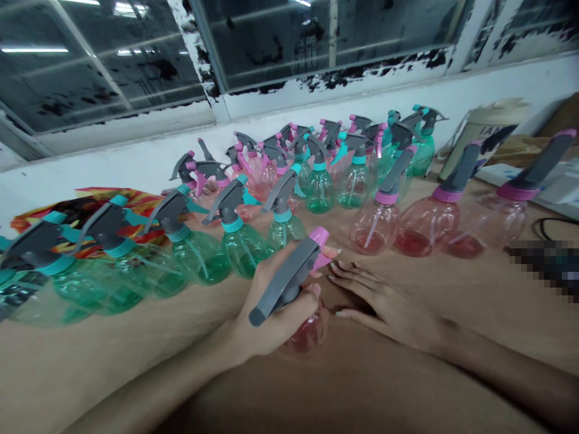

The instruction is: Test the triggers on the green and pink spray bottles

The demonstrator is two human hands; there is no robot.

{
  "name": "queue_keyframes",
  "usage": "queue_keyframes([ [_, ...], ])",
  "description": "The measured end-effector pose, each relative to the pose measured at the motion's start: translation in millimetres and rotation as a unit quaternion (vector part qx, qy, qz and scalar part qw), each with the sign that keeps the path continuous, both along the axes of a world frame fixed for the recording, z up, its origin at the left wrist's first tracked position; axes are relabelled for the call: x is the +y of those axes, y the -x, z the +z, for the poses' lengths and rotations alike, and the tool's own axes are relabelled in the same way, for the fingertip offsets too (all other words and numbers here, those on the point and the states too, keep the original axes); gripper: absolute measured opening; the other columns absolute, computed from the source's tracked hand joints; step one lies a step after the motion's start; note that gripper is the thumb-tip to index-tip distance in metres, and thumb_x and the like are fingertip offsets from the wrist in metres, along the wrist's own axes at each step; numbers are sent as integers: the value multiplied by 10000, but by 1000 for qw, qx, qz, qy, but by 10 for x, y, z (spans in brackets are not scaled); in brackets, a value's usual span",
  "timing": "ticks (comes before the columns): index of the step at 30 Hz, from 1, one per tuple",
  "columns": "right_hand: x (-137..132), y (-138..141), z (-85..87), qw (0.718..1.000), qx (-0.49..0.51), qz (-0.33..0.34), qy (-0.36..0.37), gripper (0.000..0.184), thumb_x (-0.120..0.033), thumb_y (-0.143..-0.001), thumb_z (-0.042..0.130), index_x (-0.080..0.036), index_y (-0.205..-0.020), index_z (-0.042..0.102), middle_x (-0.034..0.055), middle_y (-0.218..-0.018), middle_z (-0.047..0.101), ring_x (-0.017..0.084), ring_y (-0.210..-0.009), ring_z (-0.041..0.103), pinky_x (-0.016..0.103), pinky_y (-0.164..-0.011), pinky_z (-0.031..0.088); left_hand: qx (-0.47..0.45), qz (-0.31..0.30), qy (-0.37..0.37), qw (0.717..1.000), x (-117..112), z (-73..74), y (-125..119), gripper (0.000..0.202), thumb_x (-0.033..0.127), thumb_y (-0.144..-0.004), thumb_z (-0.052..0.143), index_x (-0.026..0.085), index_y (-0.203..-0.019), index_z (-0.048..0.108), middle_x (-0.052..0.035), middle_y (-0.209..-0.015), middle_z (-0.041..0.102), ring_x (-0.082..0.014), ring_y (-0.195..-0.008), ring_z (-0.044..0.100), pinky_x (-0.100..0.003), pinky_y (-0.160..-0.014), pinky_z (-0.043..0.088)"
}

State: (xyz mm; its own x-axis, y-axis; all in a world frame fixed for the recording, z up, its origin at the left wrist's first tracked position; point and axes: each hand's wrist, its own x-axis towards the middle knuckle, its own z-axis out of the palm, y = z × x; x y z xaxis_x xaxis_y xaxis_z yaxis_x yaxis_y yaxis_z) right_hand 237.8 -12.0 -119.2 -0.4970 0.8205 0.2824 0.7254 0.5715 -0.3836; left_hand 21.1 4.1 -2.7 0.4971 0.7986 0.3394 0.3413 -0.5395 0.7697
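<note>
My left hand [271, 328] is wrapped round the neck of a pink spray bottle [310, 334] with a grey and pink trigger head. Its fingers reach up to the trigger, and red liquid shows low in the bottle, which is partly hidden by the hand. My right hand [384, 304] lies on the table just to the right, fingers stretched out toward the bottle and holding nothing. Beyond the left hand stands a row of green spray bottles [246, 247] with turquoise collars. Behind the right hand are pink spray bottles [425, 226] holding some red liquid.
More green and pink spray bottles [319, 187] crowd the back by the wall. A red and yellow wrapper [94, 196] lies at the left. At the right are a cream tumbler [484, 129], a white box [497, 175] and a black cable [545, 226] on the brown table [474, 307].
</note>
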Motion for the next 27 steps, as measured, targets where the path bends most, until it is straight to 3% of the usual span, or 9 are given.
queue_keyframes([
  [10,4,-6,8,1000,-1,4,2,598,-485,-891,486,-193,-1401,373,58,-1452,400,215,-1355,318,459,-1108,311,10,13,9,1000,-7,0,-2,127,244,-699,503,250,-804,576,6,-711,591,-163,-570,529,-316,-576,497],
  [16,-3,-5,17,1000,-3,4,1,582,-483,-895,480,-192,-1392,392,66,-1441,415,226,-1347,333,468,-1102,317,38,23,11,999,-15,83,2,57,256,-700,507,249,-644,498,37,-595,482,-143,-515,444,-292,-546,469],
  [23,-10,-10,5,1000,-1,8,-1,598,-476,-897,481,-198,-1412,355,69,-1443,414,222,-1350,329,461,-1110,301,28,7,18,999,-32,97,-18,73,215,-730,474,242,-751,539,8,-720,584,-156,-644,561,-297,-666,518],
  [27,-14,-3,14,1000,23,2,-1,608,-461,-891,501,-226,-1425,329,64,-1433,434,223,-1343,342,465,-1110,296,28,26,19,999,-10,36,-14,130,280,-759,495,255,-848,588,26,-603,570,-159,-552,540,-297,-576,517],
])
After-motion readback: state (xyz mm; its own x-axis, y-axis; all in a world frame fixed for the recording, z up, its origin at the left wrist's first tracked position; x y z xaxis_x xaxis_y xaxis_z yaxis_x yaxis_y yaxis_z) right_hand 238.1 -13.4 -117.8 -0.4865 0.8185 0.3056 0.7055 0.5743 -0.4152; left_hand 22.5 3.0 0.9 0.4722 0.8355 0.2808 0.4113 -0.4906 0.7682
